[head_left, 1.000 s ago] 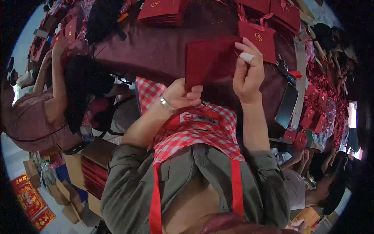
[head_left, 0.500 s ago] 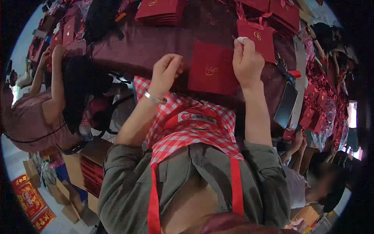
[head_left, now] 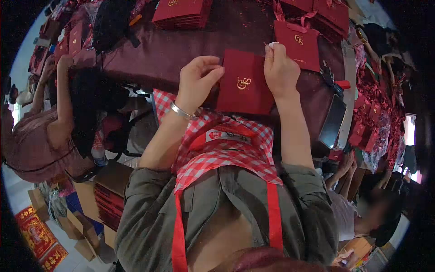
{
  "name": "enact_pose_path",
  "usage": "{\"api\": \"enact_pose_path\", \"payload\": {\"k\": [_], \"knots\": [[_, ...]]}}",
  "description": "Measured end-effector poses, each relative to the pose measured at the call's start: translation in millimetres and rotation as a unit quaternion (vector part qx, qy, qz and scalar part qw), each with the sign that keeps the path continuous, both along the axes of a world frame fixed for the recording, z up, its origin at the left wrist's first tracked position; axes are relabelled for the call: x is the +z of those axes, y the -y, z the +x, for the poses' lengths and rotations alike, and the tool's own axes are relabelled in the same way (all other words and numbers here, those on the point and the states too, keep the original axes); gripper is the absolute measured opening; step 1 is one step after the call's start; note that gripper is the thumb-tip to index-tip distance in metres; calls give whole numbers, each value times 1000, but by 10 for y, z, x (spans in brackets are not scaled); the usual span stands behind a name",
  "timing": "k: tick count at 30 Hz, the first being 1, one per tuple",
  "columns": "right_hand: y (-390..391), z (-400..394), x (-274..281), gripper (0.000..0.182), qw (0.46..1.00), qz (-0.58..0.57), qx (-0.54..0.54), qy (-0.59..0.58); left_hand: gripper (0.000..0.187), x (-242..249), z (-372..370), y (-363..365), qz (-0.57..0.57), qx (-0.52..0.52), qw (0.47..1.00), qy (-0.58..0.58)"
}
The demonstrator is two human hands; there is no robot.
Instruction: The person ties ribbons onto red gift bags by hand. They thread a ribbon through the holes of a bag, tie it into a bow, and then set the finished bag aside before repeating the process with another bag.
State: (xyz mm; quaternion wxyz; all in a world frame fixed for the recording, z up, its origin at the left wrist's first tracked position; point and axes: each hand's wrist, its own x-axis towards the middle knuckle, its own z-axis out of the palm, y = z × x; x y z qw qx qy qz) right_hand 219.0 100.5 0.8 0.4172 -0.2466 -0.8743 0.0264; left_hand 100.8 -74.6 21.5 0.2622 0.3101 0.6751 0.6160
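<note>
Holds the left hand with thumb and fingertips parted beside the left edge of a smooth, flat red bag stamped in gold, and the right hand pinched together at its upper right edge, on what cannot tell. Has layered red bags to its upper left, a ribbon-handled bag to its upper right, and a cardboard box holding red layers well below left. Has maroon cloth stretching left of it, the table edge just below.

Left fingers parted, right fingers curled
</note>
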Motion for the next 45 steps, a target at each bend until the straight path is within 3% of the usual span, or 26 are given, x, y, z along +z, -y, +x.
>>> {"api": "enact_pose_path", "payload": {"k": [2,4,6,19,20,22,26,35,45], "knots": [[33,-29,-7,14,999,-31,1,20,26,33,27,-10,-19,-8,992,125],[101,-84,-15,15,995,-71,-14,64,26,-112,41,-41,21,-41,993,106],[127,-128,-32,15,994,-86,-1,60,24,-183,47,-55,74,-64,962,254],[42,-233,-246,11,999,-31,15,24,12,-496,17,22,170,25,927,332],[37,-252,-216,11,999,-31,17,25,12,-490,14,15,171,27,927,332],[53,-291,-88,10,988,101,95,-66,14,-482,25,3,158,47,932,324],[338,-263,-72,10,971,-67,228,-30,15,-590,-21,-22,173,33,933,313],[421,-252,-201,9,963,-112,243,-16,20,-460,-11,-33,134,11,939,317],[420,-305,-122,10,956,-149,253,17,22,-481,15,-46,97,38,964,243]]}}
